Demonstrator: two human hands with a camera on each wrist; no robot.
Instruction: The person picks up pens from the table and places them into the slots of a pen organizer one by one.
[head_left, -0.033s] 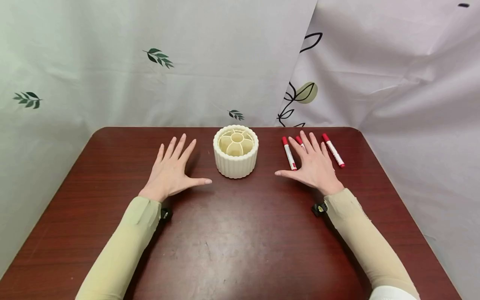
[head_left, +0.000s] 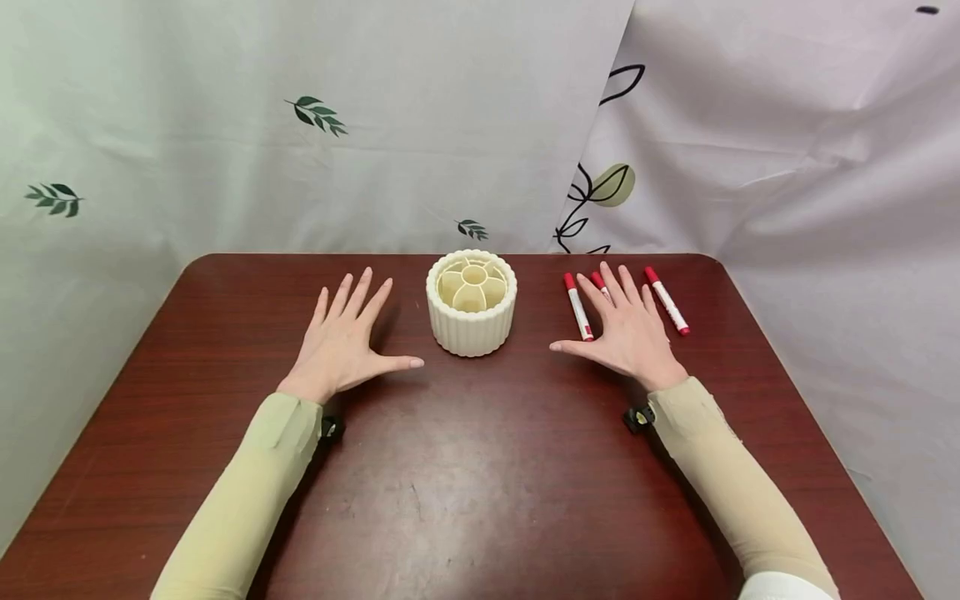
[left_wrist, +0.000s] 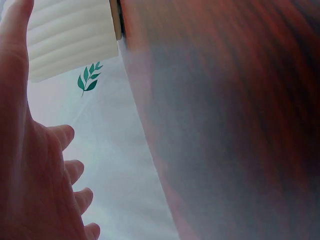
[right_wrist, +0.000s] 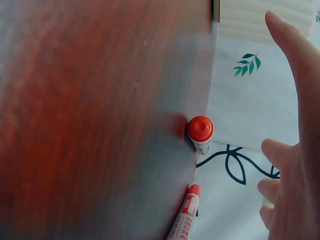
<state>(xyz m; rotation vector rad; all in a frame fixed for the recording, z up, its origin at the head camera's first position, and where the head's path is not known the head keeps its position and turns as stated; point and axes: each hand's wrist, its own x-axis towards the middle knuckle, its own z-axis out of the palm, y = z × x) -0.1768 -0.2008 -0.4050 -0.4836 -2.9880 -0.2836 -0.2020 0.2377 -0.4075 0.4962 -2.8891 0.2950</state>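
Observation:
A cream round pen holder (head_left: 472, 333) with ribbed walls and petal-shaped compartments stands upright at the back middle of the table. To its left, my left hand (head_left: 337, 346) is spread with straight fingers, its thumb pointing toward the holder without touching it. My right hand (head_left: 628, 333) is spread on the other side, held over red-and-white markers. One marker (head_left: 579, 308) lies by its thumb and index finger, and another (head_left: 667, 302) beyond its little finger. A third marker (head_left: 597, 280) is mostly hidden behind the fingers. Neither hand holds anything.
The dark red wooden table (head_left: 480, 483) runs back to a pale cloth backdrop (head_left: 420, 133) with leaf prints. Each wrist carries a small black camera, such as the right one (head_left: 637, 418). In the right wrist view, a red marker end (right_wrist: 200, 128) faces the camera.

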